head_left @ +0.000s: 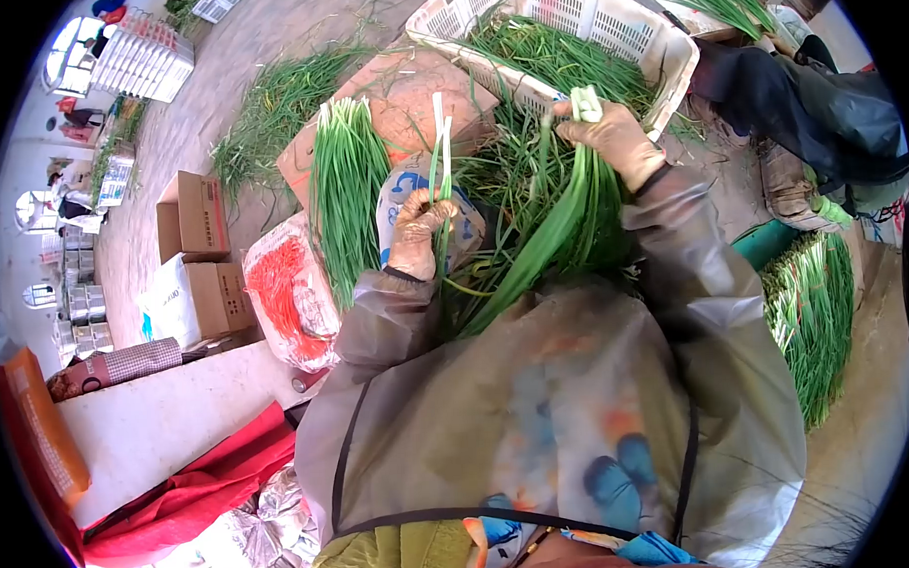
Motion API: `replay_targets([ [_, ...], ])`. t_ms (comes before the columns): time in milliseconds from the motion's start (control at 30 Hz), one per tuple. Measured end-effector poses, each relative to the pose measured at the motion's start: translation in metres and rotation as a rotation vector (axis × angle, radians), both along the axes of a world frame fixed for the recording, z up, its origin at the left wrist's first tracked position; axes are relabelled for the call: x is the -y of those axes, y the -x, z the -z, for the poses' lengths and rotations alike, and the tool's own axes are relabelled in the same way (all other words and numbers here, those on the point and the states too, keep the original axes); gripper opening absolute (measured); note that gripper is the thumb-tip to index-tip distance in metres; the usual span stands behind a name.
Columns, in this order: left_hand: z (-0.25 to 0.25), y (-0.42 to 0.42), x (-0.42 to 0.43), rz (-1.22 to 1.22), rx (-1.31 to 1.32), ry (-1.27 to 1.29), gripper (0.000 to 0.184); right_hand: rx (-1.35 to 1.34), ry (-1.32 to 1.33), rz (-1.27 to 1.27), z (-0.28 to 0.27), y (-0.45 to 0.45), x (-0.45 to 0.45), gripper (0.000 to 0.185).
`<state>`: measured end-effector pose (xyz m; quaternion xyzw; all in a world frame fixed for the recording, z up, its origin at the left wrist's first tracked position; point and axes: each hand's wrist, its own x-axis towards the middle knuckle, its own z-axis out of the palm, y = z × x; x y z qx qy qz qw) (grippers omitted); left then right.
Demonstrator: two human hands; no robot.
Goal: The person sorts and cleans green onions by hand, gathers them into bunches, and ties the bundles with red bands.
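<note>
My left hand (423, 230), gloved, is closed around a couple of chive stalks (442, 134) whose white ends point up. My gloved right hand (615, 143) grips a thicker bunch of chives (575, 205) near its pale root ends, with the long green leaves hanging toward my lap. Loose green leaves (516, 187) lie in a heap between my hands. Left of my left hand, a neat pile of chives (351, 192) rests with its white ends away from me. A printed white sack (396, 191) is partly hidden behind that hand.
A white plastic crate (656, 42) holds more greens ahead. An orange-brown board (418, 85) lies beside it. To the left are a bag of red bands (290, 290) and cardboard boxes (197, 218). Bundled chives (811, 322) stand at right, near another person's dark clothing (799, 102).
</note>
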<state>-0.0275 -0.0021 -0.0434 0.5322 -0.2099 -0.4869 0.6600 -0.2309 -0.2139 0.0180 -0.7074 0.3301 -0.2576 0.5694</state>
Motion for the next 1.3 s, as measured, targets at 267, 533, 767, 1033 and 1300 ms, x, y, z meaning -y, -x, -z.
replay_targets([
  [267,-0.028,0.026,0.021,0.147,-0.083,0.100,0.013,0.227,-0.273,-0.038,-0.013,-0.037,-0.040,0.022],
  [533,-0.002,0.038,0.046,0.244,0.023,0.038,0.016,0.313,0.013,0.166,-0.085,0.005,0.029,0.022],
  [767,0.069,0.046,0.100,0.952,1.397,-0.540,0.050,0.296,0.696,0.378,-0.160,0.005,0.060,0.013],
  [1033,-0.066,0.013,0.063,1.057,1.537,-0.451,0.054,0.497,0.276,0.065,-0.185,0.026,0.059,0.017],
  [1300,-0.160,0.002,0.051,0.455,0.372,0.315,0.054,0.357,-0.071,-0.117,-0.153,-0.018,0.017,0.025],
])
